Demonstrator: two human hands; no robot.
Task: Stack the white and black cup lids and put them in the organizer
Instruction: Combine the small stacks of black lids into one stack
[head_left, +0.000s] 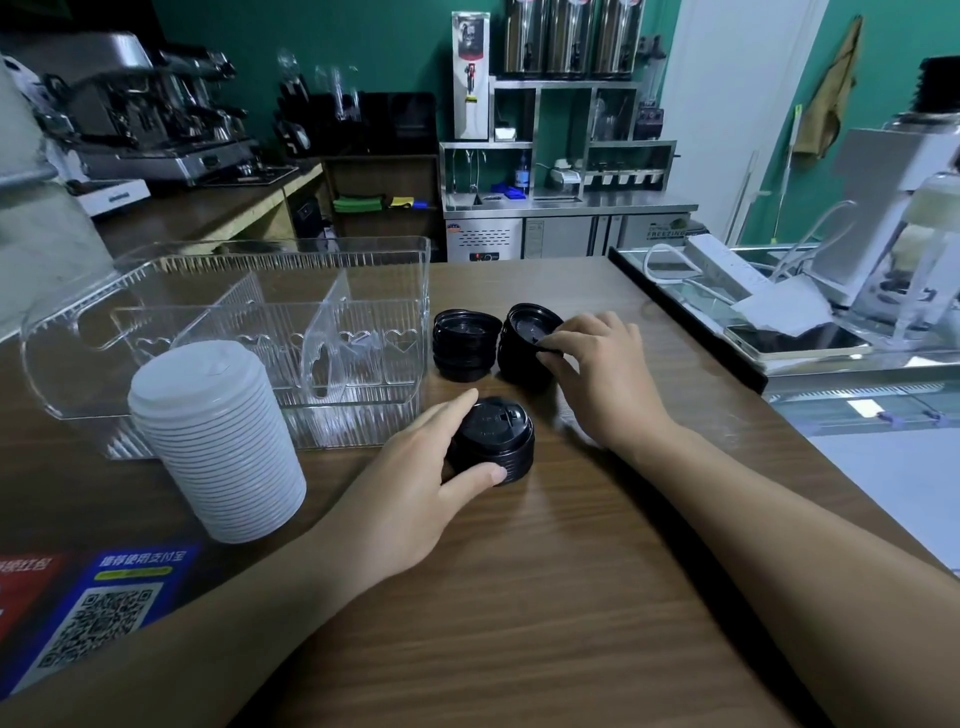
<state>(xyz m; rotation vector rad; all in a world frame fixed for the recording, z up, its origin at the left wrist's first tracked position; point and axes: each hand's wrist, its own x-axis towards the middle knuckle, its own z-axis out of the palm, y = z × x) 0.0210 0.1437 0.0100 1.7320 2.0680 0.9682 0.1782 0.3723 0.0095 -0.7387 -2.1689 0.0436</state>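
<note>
From my remote seat I see the left hand (415, 467) curled round a short stack of black lids (493, 439) on the wooden counter (519, 597), thumb against its near side and fingers wrapped along its far left edge. The right hand (597, 374) reaches further out, fingertips and thumb pinching the near rim of a second black stack (530, 338), which leans a little to the left. Just beside it, to the left, stands a third black stack (465, 345), untouched by either hand; the two far stacks are close, though I cannot tell whether they touch.

Left of the black lids sits the clear plastic organizer (363, 260), its ribbed walls and upright dividers showing no lids in its compartments. In front of its left half rises a tall stack of white lids (218, 441), standing upright on the counter just before the organizer's front wall.

A QR-code sign (98, 613) lies flat at the counter's near left corner. An espresso machine (156, 114) stands on the back counter at far left.
</note>
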